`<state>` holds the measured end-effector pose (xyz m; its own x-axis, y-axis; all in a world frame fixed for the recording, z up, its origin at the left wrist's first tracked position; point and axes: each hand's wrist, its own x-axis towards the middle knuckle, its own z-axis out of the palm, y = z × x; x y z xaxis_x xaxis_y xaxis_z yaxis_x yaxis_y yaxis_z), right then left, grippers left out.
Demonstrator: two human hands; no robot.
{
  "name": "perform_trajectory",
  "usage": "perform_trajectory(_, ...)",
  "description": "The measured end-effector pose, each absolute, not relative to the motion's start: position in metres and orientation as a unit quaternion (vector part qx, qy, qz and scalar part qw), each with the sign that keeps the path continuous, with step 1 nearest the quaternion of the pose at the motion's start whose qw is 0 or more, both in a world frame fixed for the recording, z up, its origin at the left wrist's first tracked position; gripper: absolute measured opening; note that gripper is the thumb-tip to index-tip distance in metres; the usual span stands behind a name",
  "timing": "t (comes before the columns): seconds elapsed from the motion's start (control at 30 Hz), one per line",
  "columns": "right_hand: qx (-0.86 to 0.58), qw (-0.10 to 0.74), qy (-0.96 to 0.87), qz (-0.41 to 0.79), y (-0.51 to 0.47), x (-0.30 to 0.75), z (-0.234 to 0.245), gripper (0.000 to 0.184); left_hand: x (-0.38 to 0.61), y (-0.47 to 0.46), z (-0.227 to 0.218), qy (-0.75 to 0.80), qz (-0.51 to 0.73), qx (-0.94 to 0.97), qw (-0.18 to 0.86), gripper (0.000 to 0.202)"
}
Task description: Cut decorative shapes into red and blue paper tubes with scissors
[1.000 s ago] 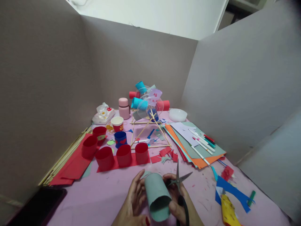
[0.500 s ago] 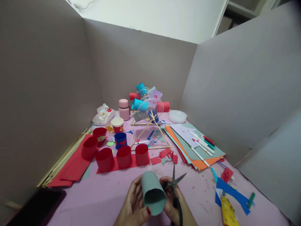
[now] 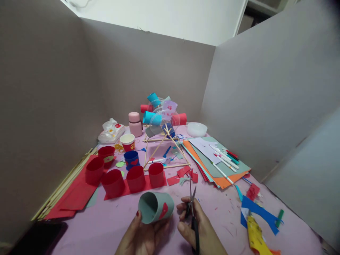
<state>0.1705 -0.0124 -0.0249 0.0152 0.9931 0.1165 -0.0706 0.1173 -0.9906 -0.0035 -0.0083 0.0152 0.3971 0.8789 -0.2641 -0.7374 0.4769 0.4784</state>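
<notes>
Tilted on its side, a grey-green paper tube (image 3: pixel 170 204) with a red heart (image 3: pixel 164 210) on its wall rests in my left hand (image 3: pixel 145 233), its open end facing left. My left fingers curl under and around it. Just to the right, my right hand (image 3: pixel 198 228) holds black-handled scissors (image 3: pixel 194 230), their slightly parted blades pointing away from me. The right hand is apart from the tube. Beyond the hands stand several red paper tubes (image 3: pixel 135 179) and a blue tube (image 3: pixel 131 160) with a red heart.
A stick frame (image 3: pixel 159 150) bearing coloured tubes stands at the back. Coloured paper sheets (image 3: pixel 225 180) with pens lie right, near a yellow glue tube (image 3: pixel 254 233). A paper cup (image 3: pixel 128 142), a pink flask (image 3: pixel 135 124) and a white bowl (image 3: pixel 197 129) stand behind. A dark phone (image 3: pixel 39 237) lies left.
The grey-green tube has turned and moved left in my left hand, so its red heart now shows. My right hand has let go of it, keeping the scissors, whose blades have closed somewhat.
</notes>
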Motion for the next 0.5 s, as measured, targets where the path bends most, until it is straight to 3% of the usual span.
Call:
perform_trajectory(0.2,-0.486,0.548,-0.495,0.467,-0.014,0.165,-0.030,0.059,-0.001,-0.009,0.003,0.350,0.542,0.289,0.707,0.061)
perform_trajectory(0.5,-0.518,0.549,-0.487,0.439,-0.011,0.162,-0.052,0.061,-0.029,-0.003,0.013,0.438,0.567,0.365,0.594,0.066)
